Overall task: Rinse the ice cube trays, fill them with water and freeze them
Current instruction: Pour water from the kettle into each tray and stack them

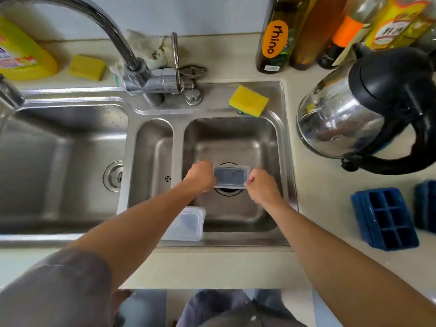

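Note:
Low over the drain of the right sink basin (pixel 269 138), both my hands hold a small clear-lidded ice cube tray (pixel 230 177). My left hand (pixel 200 177) grips its left end and my right hand (pixel 259 185) pinches its right end. A second clear-lidded tray (pixel 188 224) lies in the basin's near left corner, partly hidden by my left forearm. On the counter to the right stands a blue ice cube tray (pixel 385 218), its cells facing me. Another blue tray (pixel 425 206) is cut off by the frame's right edge.
The faucet (pixel 113 36) arches to the left, its spout over the large left basin (pixel 59 161). A yellow sponge (pixel 249 100) lies on the sink ledge and another sponge (pixel 86 67) behind it. A steel kettle (pixel 368 114) and several bottles (pixel 306 31) crowd the right counter.

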Available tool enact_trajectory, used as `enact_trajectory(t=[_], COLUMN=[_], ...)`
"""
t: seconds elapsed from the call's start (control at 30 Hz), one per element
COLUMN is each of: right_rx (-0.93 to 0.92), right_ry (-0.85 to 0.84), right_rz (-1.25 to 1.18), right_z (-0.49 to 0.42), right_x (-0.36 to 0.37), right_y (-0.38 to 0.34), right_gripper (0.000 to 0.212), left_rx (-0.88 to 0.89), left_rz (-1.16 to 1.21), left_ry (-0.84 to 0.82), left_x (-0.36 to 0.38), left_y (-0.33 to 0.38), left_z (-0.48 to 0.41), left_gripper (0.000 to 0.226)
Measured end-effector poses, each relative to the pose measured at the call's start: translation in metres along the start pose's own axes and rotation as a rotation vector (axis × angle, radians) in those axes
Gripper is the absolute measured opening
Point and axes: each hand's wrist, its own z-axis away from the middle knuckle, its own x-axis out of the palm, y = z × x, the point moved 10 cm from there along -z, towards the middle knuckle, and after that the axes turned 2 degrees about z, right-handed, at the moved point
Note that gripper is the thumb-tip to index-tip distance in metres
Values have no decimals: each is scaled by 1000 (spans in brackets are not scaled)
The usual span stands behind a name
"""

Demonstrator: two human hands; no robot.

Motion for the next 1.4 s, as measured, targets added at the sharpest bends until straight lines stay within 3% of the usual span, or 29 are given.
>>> enact_trajectory(t=[0.1, 0.2, 0.5, 0.67, 1.23, 1.4], right_rx=[-19, 35, 143, 189, 307, 380], right_ry=[20, -3, 16, -6, -34, -128], right_rz=[-2, 41, 7, -26, -207, -283], right_z=[-16, -30, -43, -51, -53, -50], right_x=[13, 25, 36, 40, 46, 56], right_y=[2, 14, 33, 33, 41, 50], right_gripper=[25, 13, 7, 21, 23, 23], left_rx=[5, 24, 8, -91, -150, -200], left_rz=[-13, -6, 131, 192, 279, 325], left_ry=[-7, -26, 11, -22, -69, -82], left_x=[15, 27, 33, 34, 48, 51], left_y=[-6, -9, -14, -22, -27, -30], left_z=[-21, -33, -50, -55, -62, -62], left_gripper=[23, 12, 15, 5, 21, 22])
